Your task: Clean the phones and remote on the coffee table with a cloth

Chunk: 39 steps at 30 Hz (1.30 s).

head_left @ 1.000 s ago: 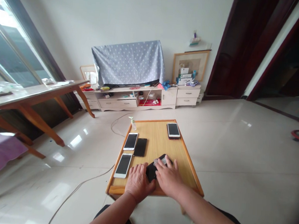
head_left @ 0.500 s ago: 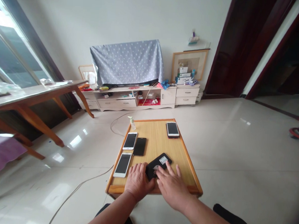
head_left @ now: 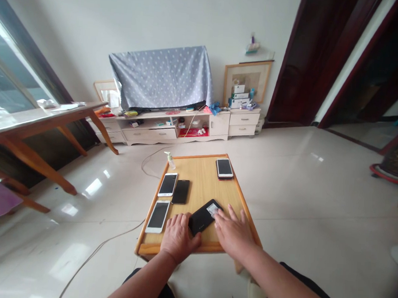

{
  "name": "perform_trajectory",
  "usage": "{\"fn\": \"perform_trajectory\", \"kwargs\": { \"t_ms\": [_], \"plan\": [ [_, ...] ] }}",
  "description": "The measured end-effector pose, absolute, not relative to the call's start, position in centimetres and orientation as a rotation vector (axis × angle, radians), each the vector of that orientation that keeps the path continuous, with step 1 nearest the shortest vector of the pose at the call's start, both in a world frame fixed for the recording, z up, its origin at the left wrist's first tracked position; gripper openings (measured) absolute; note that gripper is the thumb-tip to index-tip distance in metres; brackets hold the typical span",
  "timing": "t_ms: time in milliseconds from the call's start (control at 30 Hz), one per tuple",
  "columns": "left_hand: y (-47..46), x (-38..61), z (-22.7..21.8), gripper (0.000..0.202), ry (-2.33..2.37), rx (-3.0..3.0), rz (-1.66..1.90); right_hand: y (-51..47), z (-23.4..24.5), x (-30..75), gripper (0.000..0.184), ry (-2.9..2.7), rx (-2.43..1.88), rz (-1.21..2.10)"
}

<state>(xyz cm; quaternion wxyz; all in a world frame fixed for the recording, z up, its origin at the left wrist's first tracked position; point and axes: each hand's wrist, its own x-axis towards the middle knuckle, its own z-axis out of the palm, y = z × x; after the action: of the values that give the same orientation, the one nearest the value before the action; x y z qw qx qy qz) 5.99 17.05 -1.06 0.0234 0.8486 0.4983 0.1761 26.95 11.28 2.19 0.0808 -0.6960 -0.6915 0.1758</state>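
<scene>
Our left hand lies open against the edge of a black rectangular device. Our right hand, fingers spread, rests open at its far corner (a small pale card sits on it). The device lies near the front of a low wooden table, with four smartphones beyond.

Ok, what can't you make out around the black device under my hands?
Head view:
Black device: lower edge hidden by the left hand and right hand.
Pale tag on it: too small to read.
Pump bottle: any label too small to read.
</scene>
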Motion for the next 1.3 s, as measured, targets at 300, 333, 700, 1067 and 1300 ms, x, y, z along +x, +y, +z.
{"fn": "perform_trajectory", "kwargs": {
  "t_ms": [300, 333, 700, 1067, 1300],
  "plan": [
    [17.0, 5.9, -0.9, 0.053, 1.544, 2.604, 0.551, 11.1, 2.3, 24.7, 0.049, -2.199, -1.848, 0.554],
    [17.0, 5.9, -0.9, 0.055, 1.547, 2.604, 0.554, 11.5, 2.5, 25.1, 0.049, -2.163, -1.915, 0.546],
    [17.1, 5.7, -0.6, 0.051, 1.536, 2.594, 0.505, 12.9, 2.1, 24.1, 0.047, -2.185, -1.824, 0.562],
    [17.1, 5.5, -0.6, 0.049, 1.543, 2.584, 0.489, 14.2, 1.8, 22.7, 0.047, -2.22, -1.754, 0.534],
    [17.1, 5.5, -0.6, 0.053, 1.524, 2.588, 0.53, 15.6, 1.9, 22.6, 0.05, -2.135, -1.893, 0.511]
  ]
}}
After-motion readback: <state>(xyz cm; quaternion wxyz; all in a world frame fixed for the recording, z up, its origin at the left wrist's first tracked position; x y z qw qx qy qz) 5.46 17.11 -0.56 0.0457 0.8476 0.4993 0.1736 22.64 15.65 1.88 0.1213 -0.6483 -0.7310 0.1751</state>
